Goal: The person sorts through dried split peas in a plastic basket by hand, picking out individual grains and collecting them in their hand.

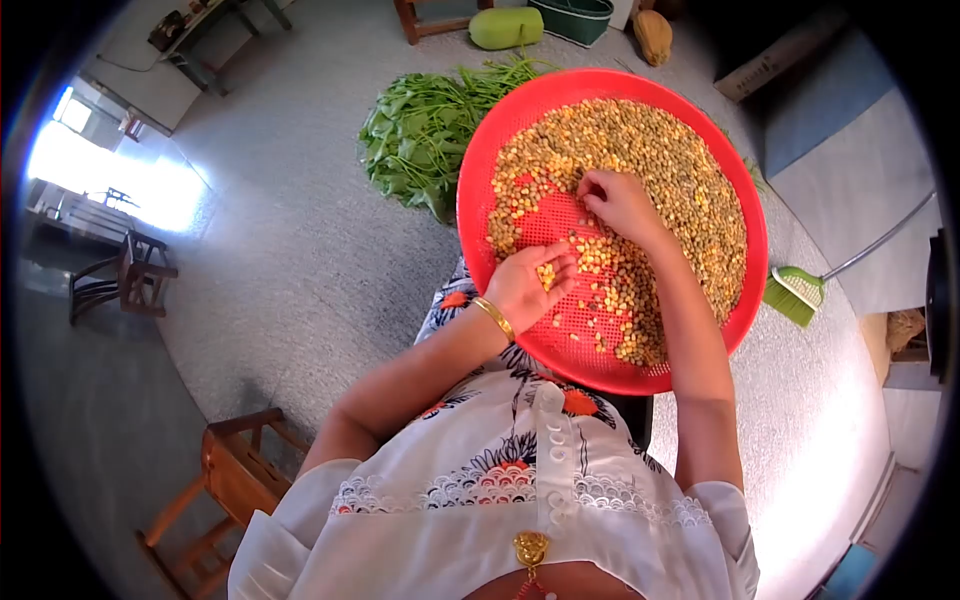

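A round red mesh tray rests over my lap, with many yellow and brown kernels spread across its top and right side. Palm up at the tray's lower left, my left hand cups a few yellow kernels, its fingers loosely curled. Near the middle, my right hand reaches down at the border between the kernels and bare red mesh. Its thumb and index finger are pinched together, and whatever lies between them is too small to make out. Some loose kernels lie on the mesh between and below my hands.
Leafy greens lie on the floor left of the tray. Beyond it are a green gourd, a dark green basket and an orange squash. A green brush is at the right, a wooden chair at the lower left.
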`<action>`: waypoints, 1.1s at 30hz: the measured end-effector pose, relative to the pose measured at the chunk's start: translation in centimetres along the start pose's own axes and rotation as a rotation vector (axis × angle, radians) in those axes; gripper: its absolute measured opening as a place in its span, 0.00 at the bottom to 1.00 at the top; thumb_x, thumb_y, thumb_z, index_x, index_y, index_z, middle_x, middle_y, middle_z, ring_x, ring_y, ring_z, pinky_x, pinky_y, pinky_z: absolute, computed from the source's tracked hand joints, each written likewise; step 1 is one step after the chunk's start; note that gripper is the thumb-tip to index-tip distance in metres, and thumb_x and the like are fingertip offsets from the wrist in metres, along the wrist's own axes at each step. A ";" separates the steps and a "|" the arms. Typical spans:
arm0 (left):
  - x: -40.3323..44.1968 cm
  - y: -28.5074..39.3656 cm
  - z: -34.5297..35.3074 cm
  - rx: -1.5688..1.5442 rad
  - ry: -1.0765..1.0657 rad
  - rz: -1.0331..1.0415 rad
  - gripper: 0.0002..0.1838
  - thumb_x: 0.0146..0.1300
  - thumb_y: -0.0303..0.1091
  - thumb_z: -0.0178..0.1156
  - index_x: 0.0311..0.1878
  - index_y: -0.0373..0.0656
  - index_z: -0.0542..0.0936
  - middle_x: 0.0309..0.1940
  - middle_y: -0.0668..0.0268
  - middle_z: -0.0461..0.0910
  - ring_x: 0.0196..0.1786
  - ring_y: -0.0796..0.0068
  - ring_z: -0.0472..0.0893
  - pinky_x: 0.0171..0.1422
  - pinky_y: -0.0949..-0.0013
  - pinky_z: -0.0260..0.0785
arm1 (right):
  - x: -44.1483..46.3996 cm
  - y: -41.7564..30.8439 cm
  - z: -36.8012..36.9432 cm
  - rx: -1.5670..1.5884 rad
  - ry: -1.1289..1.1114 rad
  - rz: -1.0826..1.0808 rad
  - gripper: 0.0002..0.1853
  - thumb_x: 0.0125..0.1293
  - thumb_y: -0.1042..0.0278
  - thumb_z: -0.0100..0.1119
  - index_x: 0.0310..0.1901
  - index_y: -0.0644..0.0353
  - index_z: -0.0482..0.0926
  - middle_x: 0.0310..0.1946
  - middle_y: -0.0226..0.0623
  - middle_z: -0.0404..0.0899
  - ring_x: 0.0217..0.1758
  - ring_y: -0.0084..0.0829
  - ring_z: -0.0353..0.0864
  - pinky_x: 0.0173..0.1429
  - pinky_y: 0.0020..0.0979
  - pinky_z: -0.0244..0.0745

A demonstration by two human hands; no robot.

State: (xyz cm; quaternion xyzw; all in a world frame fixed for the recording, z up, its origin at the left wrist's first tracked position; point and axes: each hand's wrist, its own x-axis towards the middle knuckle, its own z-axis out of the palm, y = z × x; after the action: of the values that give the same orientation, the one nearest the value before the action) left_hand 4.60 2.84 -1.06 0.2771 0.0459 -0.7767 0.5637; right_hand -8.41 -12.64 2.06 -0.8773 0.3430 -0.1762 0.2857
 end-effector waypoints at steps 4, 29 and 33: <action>-0.3 0.1 0.5 -0.001 0.045 0.003 0.16 0.63 0.32 0.45 0.51 0.34 0.70 0.41 0.62 0.72 0.44 0.70 0.73 0.54 0.68 0.67 | -0.6 -0.3 -0.6 -0.139 -0.119 -0.085 0.05 0.46 0.73 0.56 0.28 0.60 0.76 0.26 0.40 0.77 0.31 0.39 0.76 0.38 0.37 0.70; -0.6 0.0 1.1 0.000 0.121 0.053 0.17 0.64 0.31 0.43 0.50 0.29 0.69 0.44 0.58 0.70 0.48 0.67 0.71 0.57 0.67 0.66 | -3.2 -1.8 -0.1 -0.123 -0.102 0.052 0.07 0.48 0.69 0.57 0.28 0.62 0.76 0.25 0.41 0.77 0.32 0.38 0.77 0.37 0.36 0.71; -0.3 -0.1 0.8 -0.021 0.118 0.049 0.17 0.64 0.31 0.42 0.50 0.28 0.68 0.44 0.56 0.70 0.48 0.66 0.71 0.58 0.65 0.66 | -3.7 -1.4 1.4 -0.272 -0.067 0.006 0.08 0.48 0.69 0.58 0.30 0.62 0.74 0.27 0.42 0.76 0.35 0.40 0.77 0.40 0.39 0.71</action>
State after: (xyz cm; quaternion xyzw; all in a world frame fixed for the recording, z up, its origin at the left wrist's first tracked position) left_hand 4.26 2.87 -0.27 0.3176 0.0805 -0.7446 0.5816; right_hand -9.58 -8.63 1.43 -0.9123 0.3564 -0.0979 0.1762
